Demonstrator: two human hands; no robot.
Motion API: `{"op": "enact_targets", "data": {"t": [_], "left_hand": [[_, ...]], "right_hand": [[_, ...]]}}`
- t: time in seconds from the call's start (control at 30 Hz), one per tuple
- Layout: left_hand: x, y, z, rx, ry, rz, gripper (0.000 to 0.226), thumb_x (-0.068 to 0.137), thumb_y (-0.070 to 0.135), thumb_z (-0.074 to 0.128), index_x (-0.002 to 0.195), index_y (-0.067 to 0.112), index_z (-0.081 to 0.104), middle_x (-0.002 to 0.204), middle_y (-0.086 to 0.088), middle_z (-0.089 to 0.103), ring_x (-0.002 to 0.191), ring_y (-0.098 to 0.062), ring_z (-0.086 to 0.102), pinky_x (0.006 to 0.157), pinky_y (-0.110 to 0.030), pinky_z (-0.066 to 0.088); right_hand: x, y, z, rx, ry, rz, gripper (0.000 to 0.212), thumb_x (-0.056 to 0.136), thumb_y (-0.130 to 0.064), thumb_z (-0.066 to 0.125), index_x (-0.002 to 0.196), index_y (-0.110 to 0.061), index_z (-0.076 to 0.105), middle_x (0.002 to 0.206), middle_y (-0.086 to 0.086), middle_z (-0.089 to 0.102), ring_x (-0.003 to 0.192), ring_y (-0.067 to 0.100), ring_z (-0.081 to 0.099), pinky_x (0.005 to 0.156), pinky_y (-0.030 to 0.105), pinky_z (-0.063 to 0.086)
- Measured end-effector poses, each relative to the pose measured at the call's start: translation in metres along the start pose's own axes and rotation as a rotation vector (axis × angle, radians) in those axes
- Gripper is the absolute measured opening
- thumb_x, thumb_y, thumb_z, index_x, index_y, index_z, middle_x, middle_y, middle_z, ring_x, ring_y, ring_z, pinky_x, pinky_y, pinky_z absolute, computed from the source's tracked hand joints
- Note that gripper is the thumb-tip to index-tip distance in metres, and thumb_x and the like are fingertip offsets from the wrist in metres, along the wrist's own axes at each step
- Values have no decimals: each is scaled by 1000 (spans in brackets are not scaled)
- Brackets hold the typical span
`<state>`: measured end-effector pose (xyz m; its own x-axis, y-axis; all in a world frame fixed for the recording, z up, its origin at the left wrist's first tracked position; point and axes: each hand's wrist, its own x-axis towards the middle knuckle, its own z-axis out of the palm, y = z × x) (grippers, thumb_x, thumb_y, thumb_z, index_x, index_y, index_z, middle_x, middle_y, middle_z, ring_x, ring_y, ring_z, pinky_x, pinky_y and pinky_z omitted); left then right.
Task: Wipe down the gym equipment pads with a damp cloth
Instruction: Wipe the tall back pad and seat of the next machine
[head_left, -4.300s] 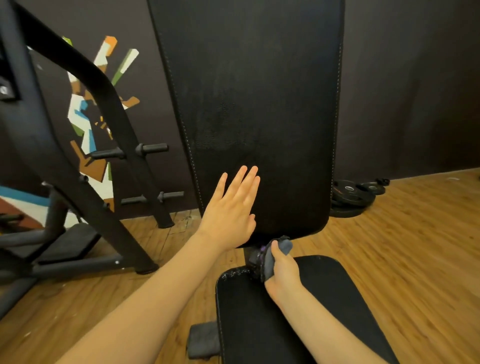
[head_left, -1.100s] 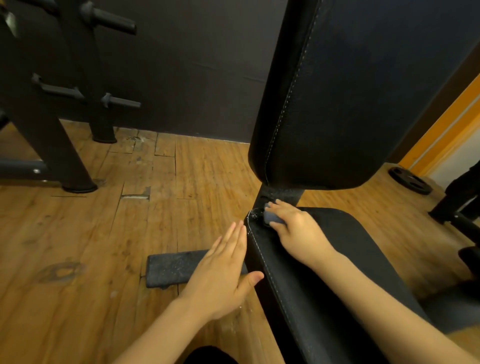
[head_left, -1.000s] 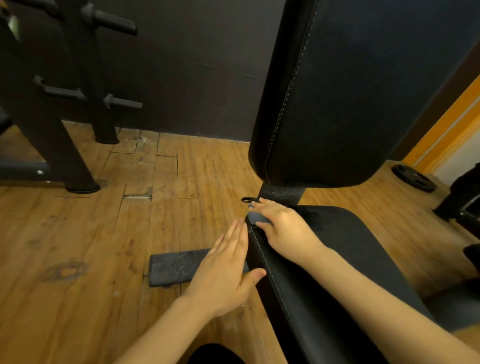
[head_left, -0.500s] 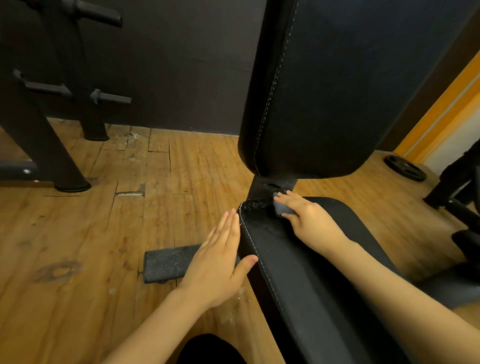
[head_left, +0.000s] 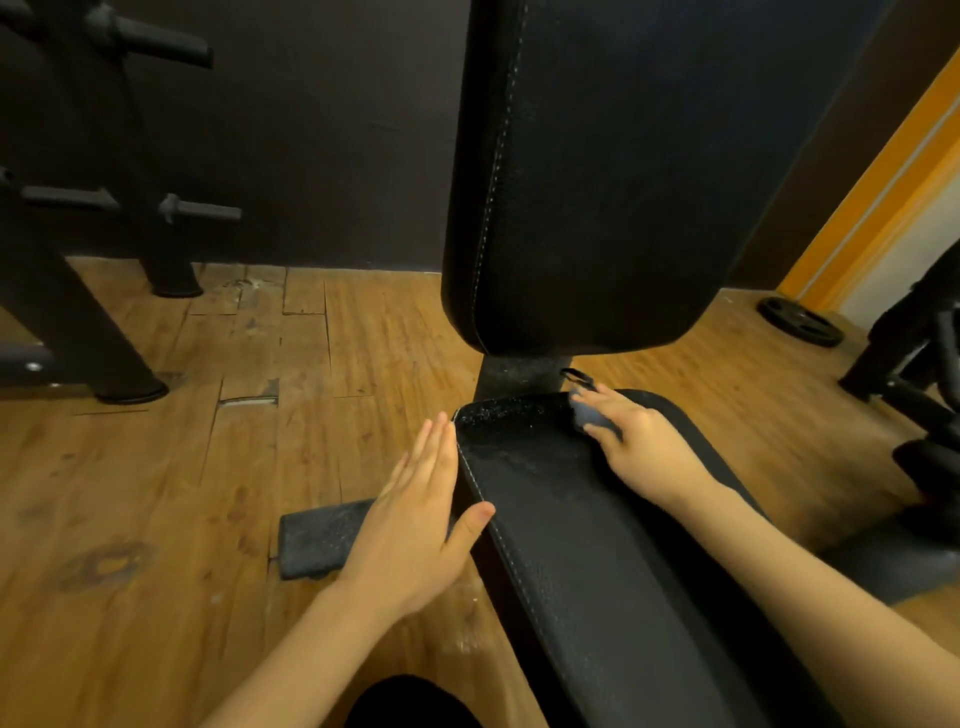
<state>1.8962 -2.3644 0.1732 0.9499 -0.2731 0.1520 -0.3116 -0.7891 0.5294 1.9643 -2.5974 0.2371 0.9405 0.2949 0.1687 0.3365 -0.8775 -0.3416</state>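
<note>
Left hand (head_left: 410, 540): grip spread, fingers straight against the seat pad's (head_left: 587, 530) left edge, thumb on top. Seat pad: black, below the upright back pad (head_left: 597, 171). Right hand (head_left: 641, 447): grip pinching a grey cloth (head_left: 592, 414) onto the seat pad's far end.

Dim, warm room light; the dark wall (head_left: 311, 130) swallows detail, edges bow at three o'clock, slight motion blur throughout.
</note>
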Motion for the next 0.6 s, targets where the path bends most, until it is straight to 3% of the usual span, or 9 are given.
{"op": "enact_targets", "data": {"t": [0.07, 0.13, 0.27, 0.37, 0.5, 0.6], "left_hand": [[-2, 0, -2, 15, -22, 3, 97, 64, 86, -14, 138, 26, -30, 150, 11, -32, 135, -2, -33, 112, -20, -12], [-2, 2, -5, 37, -57, 6, 92, 71, 81, -6, 137, 24, -32, 149, 9, -35, 136, -4, -33, 115, -23, -10], [0, 4, -10, 28, -99, -10, 90, 88, 65, 30, 137, 22, -32, 145, 10, -37, 136, -4, -30, 112, -20, -10], [1, 3, -10, 8, -94, 13, 92, 86, 67, 31, 135, 24, -33, 144, 11, -37, 135, -1, -30, 109, -17, -10], [-4, 5, -8, 1, -126, -9, 96, 74, 73, 21, 135, 24, -34, 143, 13, -38, 134, 0, -30, 109, -17, -9], [-6, 6, -7, -17, -114, -35, 97, 84, 69, 30, 143, 21, -29, 144, 13, -36, 135, 0, -28, 110, -19, -7]], "right_hand": [[-2, 7, -3, -28, 39, 93, 45, 95, -22, 49, 140, -19, 40, 146, -4, 39, 140, 9, 21, 112, 27, 19], [1, -7, 3, -59, 61, 119, 48, 95, -30, 47, 141, -17, 38, 148, -3, 36, 141, 10, 19, 113, 28, 17], [7, -72, 32, -42, -32, -174, 50, 95, -27, 50, 141, -15, 37, 149, -3, 33, 141, 8, 18, 111, 20, 8], [10, -76, 30, -23, -95, -258, 49, 94, -23, 51, 141, -18, 36, 149, -7, 32, 140, 5, 17, 113, 22, 10], [7, -23, 5, 18, -53, -84, 45, 94, -14, 52, 138, -15, 42, 145, -3, 40, 139, 9, 23, 115, 27, 18], [11, -28, 10, -15, -27, -32, 44, 95, -17, 51, 138, -15, 43, 145, -2, 40, 140, 10, 22, 116, 31, 17]]}}
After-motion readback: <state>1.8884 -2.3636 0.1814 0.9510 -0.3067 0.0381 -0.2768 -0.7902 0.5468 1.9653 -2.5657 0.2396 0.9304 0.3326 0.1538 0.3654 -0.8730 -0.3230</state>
